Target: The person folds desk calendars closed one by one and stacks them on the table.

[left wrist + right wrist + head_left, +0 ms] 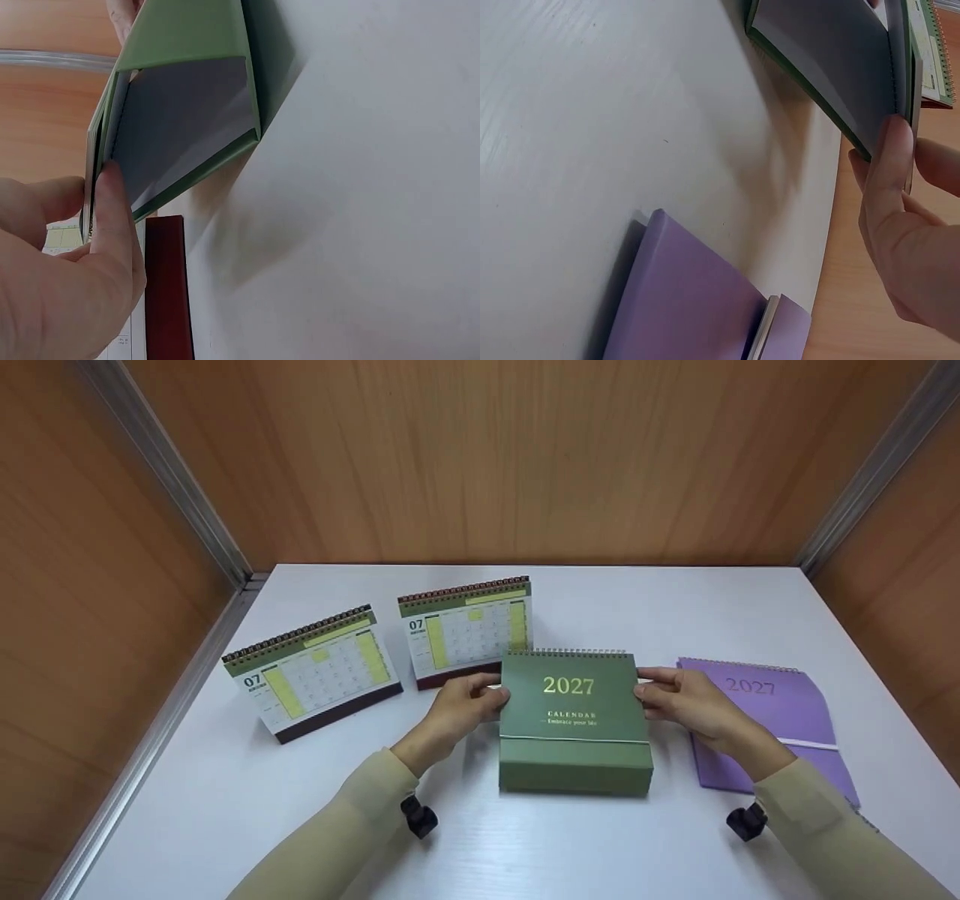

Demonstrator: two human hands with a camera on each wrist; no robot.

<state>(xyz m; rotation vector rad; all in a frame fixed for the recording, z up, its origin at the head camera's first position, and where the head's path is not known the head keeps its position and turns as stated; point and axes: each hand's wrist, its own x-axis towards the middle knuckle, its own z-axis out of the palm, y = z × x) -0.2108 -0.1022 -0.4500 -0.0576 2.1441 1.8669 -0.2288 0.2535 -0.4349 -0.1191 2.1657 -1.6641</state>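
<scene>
A green 2027 desk calendar (575, 697) stands tented between both hands, spiral binding at its far top edge and a thin band across its cover. My left hand (459, 711) pinches its left edge between thumb and fingers; the left wrist view shows the hollow inside the green stand (191, 112). On the opposite side, my right hand (694, 706) grips the right edge the same way, its index finger (891, 161) inside the stand. Whether the base touches the table cannot be told.
Two desk calendars showing 07 stand at the left, one nearer (315, 671) and one farther back (469, 630) close behind the green one. A purple 2027 calendar (787, 712) with a white band lies under the right forearm. Wooden panels (517, 465) enclose the white table (637, 607).
</scene>
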